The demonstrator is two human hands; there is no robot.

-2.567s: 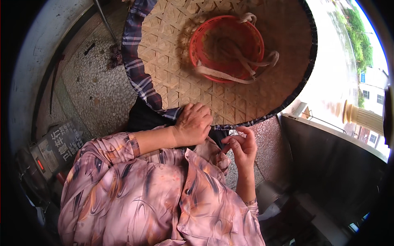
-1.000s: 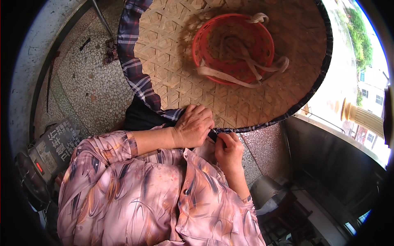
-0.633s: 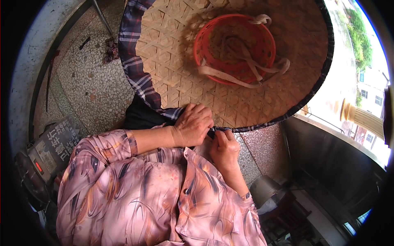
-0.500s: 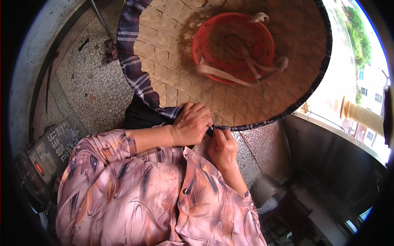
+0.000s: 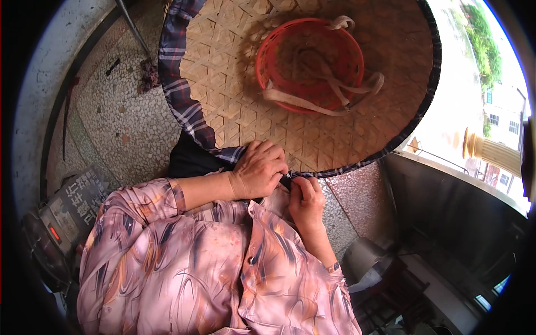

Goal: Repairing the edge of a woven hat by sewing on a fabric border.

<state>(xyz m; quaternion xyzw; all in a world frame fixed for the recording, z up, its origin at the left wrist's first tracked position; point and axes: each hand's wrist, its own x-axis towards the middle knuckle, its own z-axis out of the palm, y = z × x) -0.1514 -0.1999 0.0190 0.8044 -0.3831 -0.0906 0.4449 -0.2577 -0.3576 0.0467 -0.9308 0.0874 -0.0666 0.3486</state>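
Note:
A wide woven bamboo hat (image 5: 223, 72) is tilted up in front of me, its inner side showing. Dark plaid cloth trim (image 5: 180, 97) runs around its rim, gathered on the left. Inside sits a red plastic headband ring (image 5: 261, 72) with a pale strap (image 5: 301, 102) looped across it. My left hand (image 5: 261, 170) is closed on the near rim and its trim. Just to the right, my right hand (image 5: 306, 199) is closed in a pinch close to the trim; whatever is between its fingertips is too small to make out.
Speckled stone flooring (image 5: 134, 134) lies to the left, with a metal rod (image 5: 133, 28) beyond. At lower left is a grey printed box (image 5: 72, 204). A metal pot (image 5: 365, 259) stands at lower right, below a dark wall panel (image 5: 446, 206).
The hat's right side has shifted slightly left, along with the red ring. My right hand has moved a little right and down from the rim. My left hand keeps its place.

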